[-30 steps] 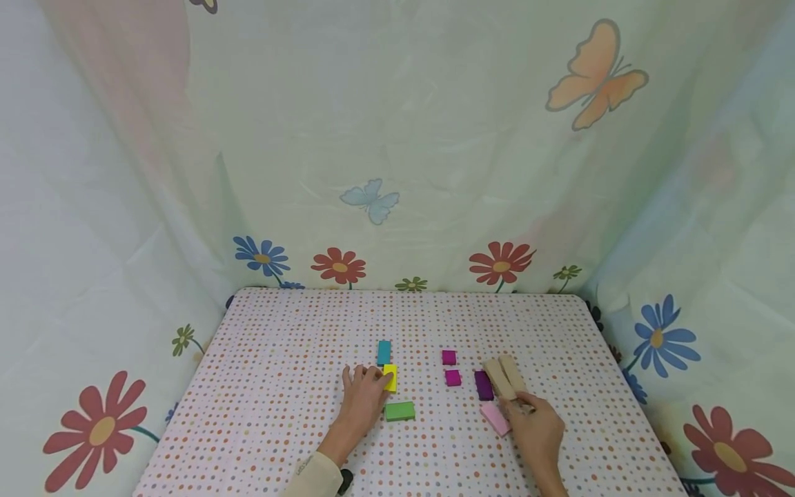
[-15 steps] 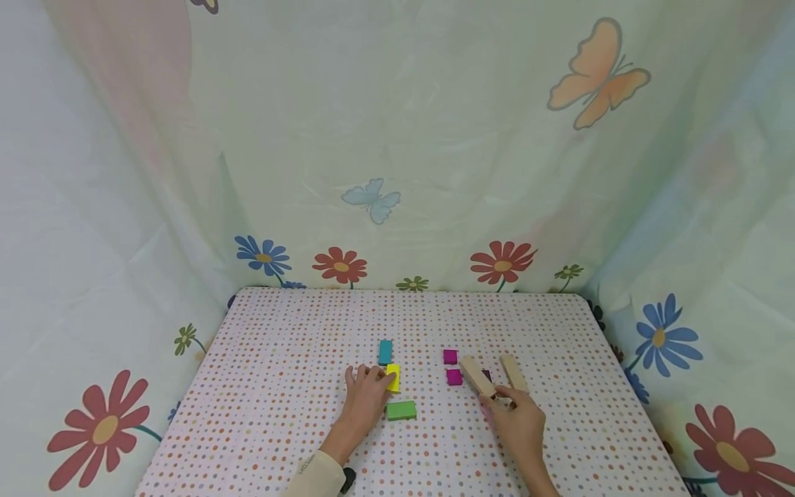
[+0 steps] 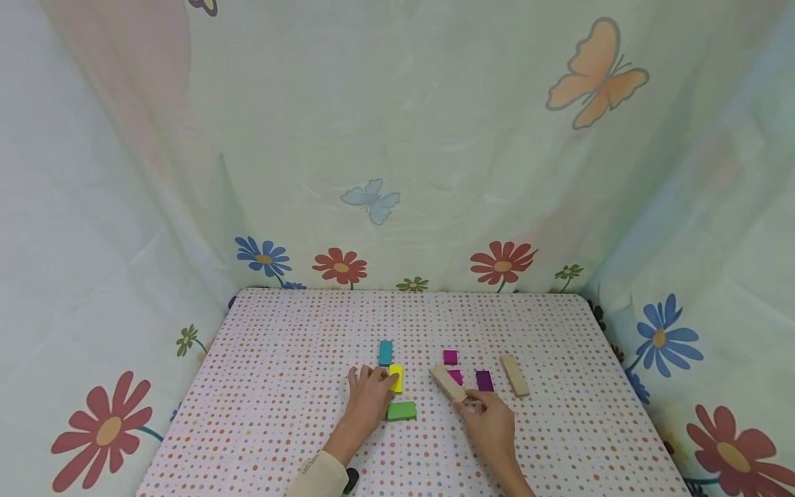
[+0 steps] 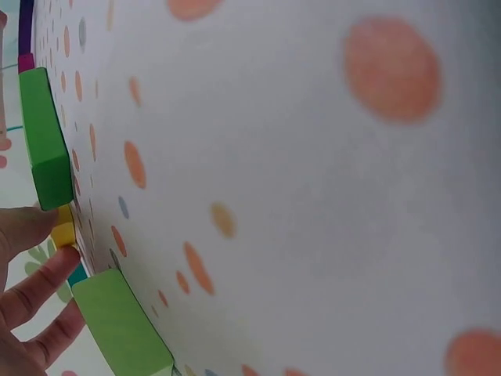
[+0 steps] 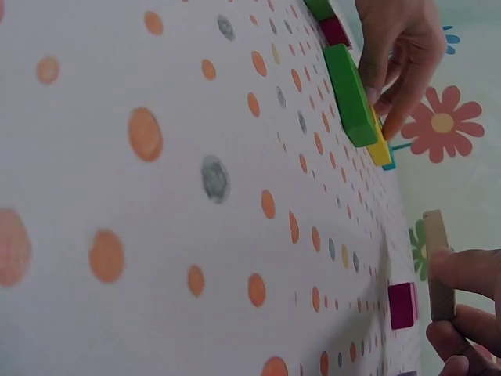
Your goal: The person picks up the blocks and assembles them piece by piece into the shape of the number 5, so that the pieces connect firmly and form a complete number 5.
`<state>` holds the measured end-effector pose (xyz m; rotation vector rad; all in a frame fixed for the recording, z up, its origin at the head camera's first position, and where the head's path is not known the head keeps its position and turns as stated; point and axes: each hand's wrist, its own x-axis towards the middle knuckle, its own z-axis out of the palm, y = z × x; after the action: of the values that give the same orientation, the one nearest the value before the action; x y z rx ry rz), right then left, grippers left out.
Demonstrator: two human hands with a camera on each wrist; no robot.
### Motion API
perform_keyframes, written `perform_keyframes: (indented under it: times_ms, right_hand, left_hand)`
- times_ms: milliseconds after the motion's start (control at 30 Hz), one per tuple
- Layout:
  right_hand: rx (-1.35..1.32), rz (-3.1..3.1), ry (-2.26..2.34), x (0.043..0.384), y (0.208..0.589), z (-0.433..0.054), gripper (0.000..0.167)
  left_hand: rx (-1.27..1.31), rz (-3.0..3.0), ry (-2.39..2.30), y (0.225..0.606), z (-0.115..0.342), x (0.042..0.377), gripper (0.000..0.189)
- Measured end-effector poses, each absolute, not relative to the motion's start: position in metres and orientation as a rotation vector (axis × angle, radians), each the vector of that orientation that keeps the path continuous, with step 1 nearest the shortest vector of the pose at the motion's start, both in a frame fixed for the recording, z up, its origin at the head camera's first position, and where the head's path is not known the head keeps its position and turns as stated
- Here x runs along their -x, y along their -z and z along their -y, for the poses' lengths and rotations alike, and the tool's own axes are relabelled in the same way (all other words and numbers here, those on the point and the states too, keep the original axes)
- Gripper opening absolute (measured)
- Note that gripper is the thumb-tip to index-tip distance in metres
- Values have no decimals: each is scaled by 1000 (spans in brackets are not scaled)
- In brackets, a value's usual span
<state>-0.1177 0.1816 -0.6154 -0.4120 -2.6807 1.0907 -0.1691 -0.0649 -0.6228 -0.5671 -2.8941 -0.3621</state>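
Note:
My left hand (image 3: 369,397) pinches a small yellow block (image 3: 396,379) at the table's middle; in the left wrist view the thumb and a finger lie on either side of it. A teal block (image 3: 385,353) is just beyond it, a green block (image 3: 401,411) on the near side. My right hand (image 3: 491,424) grips one end of a long beige wooden block (image 3: 447,383). That block slants above the table, partly covering a magenta block (image 3: 456,376). Another magenta block (image 3: 450,357) lies behind. A purple block (image 3: 484,381) is beyond the right hand's fingers.
A second beige wooden block (image 3: 514,376) lies to the right of the purple one. Close to the left wrist camera stands a light green block (image 4: 121,321), hidden in the head view. The dotted table (image 3: 298,324) meets a flowered curtain (image 3: 435,138) behind.
My right hand has carried one beige block leftward from beside the other, over the purple block to the magenta ones. The pink block is now hidden by that hand. The left hand stays at the yellow block.

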Motion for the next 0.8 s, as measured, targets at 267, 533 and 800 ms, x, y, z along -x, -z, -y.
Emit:
perform_keyframes:
  times_ms: [267, 533, 800]
  right_hand:
    - [371, 2722, -1045, 123, 621, -170, 39]
    - [319, 2744, -1007, 124, 629, -166, 38]
    - [282, 2784, -933, 129, 634, -161, 42]
  left_hand:
    - [556, 2894, 342, 623, 64, 169, 36]
    - [563, 2874, 326, 623, 64, 169, 36]
    - [554, 2888, 336, 620, 63, 168, 36]
